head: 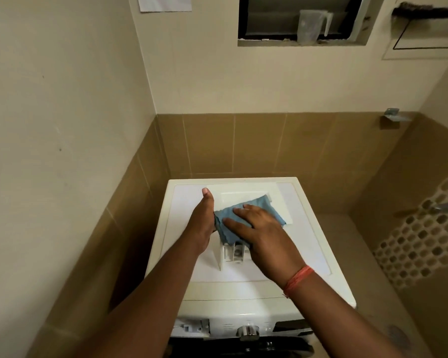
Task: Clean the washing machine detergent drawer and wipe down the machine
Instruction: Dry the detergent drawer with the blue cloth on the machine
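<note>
Right hand [264, 236] fingers flat, pressing blue cloth [259, 209] onto drawer [232, 251]; left hand [203, 215] steadies beside, grip hidden. Hard wiping may skid drawer off machine top [308, 228].

the white drawer [232, 251] lies on top of the white machine [308, 228], near the middle, its open compartments showing at the near end. a blue cloth [256, 206], crumpled and partly folded, is draped over most of it. the machine stands in a tiled corner; its front shows a silver dial [248, 331] and an open drawer slot [190, 327] at the left.
</note>
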Tool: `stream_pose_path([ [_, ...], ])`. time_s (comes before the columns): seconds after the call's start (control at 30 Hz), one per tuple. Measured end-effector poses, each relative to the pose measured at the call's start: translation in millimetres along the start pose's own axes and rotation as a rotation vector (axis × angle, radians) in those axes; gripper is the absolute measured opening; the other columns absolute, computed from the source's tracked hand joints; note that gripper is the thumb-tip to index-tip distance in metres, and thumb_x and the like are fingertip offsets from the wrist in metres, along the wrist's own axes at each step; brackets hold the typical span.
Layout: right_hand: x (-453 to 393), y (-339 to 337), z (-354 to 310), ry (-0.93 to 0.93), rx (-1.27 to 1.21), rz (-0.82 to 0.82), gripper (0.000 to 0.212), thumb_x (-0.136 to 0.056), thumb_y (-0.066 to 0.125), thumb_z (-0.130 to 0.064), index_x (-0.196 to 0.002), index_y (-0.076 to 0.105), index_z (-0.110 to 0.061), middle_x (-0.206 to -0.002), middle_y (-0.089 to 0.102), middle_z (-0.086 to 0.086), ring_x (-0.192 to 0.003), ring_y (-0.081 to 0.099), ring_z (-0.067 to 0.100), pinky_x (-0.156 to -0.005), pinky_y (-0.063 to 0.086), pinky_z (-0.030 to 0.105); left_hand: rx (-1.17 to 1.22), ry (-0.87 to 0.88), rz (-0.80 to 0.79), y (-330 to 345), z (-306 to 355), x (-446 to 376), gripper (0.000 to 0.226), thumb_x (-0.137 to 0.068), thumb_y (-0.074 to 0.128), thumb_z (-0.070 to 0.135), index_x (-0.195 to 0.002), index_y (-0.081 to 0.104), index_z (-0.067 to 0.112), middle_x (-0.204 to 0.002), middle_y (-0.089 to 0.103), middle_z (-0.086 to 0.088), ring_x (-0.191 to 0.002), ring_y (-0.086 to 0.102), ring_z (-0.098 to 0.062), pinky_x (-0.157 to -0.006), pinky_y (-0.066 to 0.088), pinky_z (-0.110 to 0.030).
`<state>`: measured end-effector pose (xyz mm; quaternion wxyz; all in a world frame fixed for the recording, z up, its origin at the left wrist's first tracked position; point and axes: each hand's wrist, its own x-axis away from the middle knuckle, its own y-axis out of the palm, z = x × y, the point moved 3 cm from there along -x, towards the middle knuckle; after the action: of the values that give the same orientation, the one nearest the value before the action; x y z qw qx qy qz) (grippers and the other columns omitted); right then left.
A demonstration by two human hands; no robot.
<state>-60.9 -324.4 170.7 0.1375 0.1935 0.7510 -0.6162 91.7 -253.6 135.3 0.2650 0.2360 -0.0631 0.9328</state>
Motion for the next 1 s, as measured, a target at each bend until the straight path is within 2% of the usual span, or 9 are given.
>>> stream_pose_path([
  [0.1, 19.5, -8.6, 22.7, -0.051, 0.006, 0.005, 0.046, -0.088, 0.058, -0.008, -0.128, 0.061, -0.03, -0.137, 0.056, 0.003, -0.127, 0.051, 0.028, -0.102, 0.041, 0.038, -0.027, 0.048, -0.011, 3.0, -3.8, -1.6, 0.083, -0.092, 0.014, 0.073, -0.149, 0.037, 0.018, -0.148, 0.048, -0.007, -0.132, 0.05, -0.026, -0.111, 0.041, -0.044],
  [0.17, 32.3, -17.7, 47.6, -0.037, 0.018, 0.037, 0.045, -0.088, 0.051, -0.003, -0.124, 0.065, -0.026, -0.134, 0.058, 0.005, -0.124, 0.053, 0.028, -0.099, 0.047, 0.042, -0.024, 0.051, 0.013, 2.5, -5.0, -2.5, 0.082, -0.092, 0.016, 0.073, -0.153, 0.03, 0.019, -0.156, 0.037, -0.005, -0.141, 0.039, -0.026, -0.117, 0.031, -0.047],
  [0.3, 39.3, -20.2, 66.5, -0.013, 0.075, 0.066, 0.056, -0.076, 0.064, 0.014, -0.117, 0.07, -0.024, -0.13, 0.06, 0.006, -0.12, 0.055, 0.029, -0.09, 0.051, 0.044, 0.005, 0.074, 0.006, 3.1, -4.2, -4.8, 0.08, -0.093, 0.02, 0.072, -0.15, 0.037, 0.019, -0.152, 0.044, -0.004, -0.135, 0.046, -0.025, -0.115, 0.035, -0.046],
  [0.43, 19.7, -6.1, 33.8, -0.15, 0.049, 0.028, 0.039, -0.087, 0.051, -0.009, -0.116, 0.07, -0.026, -0.132, 0.059, 0.009, -0.122, 0.054, 0.03, -0.098, 0.045, 0.04, -0.013, 0.068, 0.012, 3.6, -4.0, -9.6, 0.08, -0.093, 0.018, 0.072, -0.147, 0.042, 0.018, -0.146, 0.051, -0.007, -0.129, 0.051, -0.027, -0.112, 0.039, -0.046],
  [0.6, 1.2, 5.1, 8.2, -0.207, 0.039, -0.009, 0.044, -0.084, 0.069, -0.014, -0.123, 0.064, -0.033, -0.134, 0.057, 0.005, -0.124, 0.052, 0.026, -0.102, 0.039, 0.035, -0.078, -0.004, -0.003, 3.9, -1.3, -10.9, 0.083, -0.091, 0.013, 0.074, -0.151, 0.032, 0.02, -0.151, 0.044, -0.01, -0.133, 0.048, -0.03, -0.11, 0.042, -0.046],
  [0.7, 7.8, -1.2, 19.0, -0.214, 0.065, -0.009, 0.035, -0.093, 0.05, -0.023, -0.124, 0.063, -0.035, -0.135, 0.056, 0.004, -0.126, 0.049, 0.024, -0.107, 0.032, 0.031, -0.096, 0.013, 0.002, 3.3, -2.5, -12.6, 0.083, -0.092, 0.012, 0.074, -0.153, 0.03, 0.02, -0.157, 0.035, -0.007, -0.14, 0.04, -0.028, -0.116, 0.033, -0.044],
  [0.77, 18.9, -7.7, 37.3, -0.158, 0.095, 0.006, 0.036, -0.092, 0.05, -0.02, -0.122, 0.064, -0.036, -0.134, 0.057, 0.005, -0.125, 0.05, 0.026, -0.105, 0.038, 0.035, -0.08, 0.038, -0.002, 3.3, -4.3, -14.7, 0.084, -0.091, 0.014, 0.075, -0.152, 0.031, 0.02, -0.157, 0.035, -0.004, -0.141, 0.038, -0.025, -0.118, 0.03, -0.045],
  [0.9, 32.0, -14.5, 57.4, -0.023, 0.11, 0.085, 0.052, -0.075, 0.073, 0.002, -0.114, 0.069, -0.033, -0.127, 0.06, 0.005, -0.117, 0.053, 0.027, -0.093, 0.045, 0.04, -0.052, 0.089, -0.036, 3.4, -4.9, -13.9, 0.083, -0.09, 0.016, 0.076, -0.149, 0.039, 0.023, -0.151, 0.046, -0.001, -0.134, 0.047, -0.023, -0.116, 0.034, -0.045],
  [1.0, 21.2, -7.5, 33.5, -0.07, 0.082, 0.08, 0.037, -0.085, 0.061, -0.009, -0.113, 0.07, -0.031, -0.127, 0.06, 0.006, -0.119, 0.052, 0.028, -0.094, 0.045, 0.042, -0.055, 0.096, -0.026, 3.6, -4.4, -14.4, 0.081, -0.091, 0.016, 0.075, -0.151, 0.035, 0.023, -0.155, 0.039, -0.001, -0.139, 0.041, -0.023, -0.117, 0.03, -0.044],
])
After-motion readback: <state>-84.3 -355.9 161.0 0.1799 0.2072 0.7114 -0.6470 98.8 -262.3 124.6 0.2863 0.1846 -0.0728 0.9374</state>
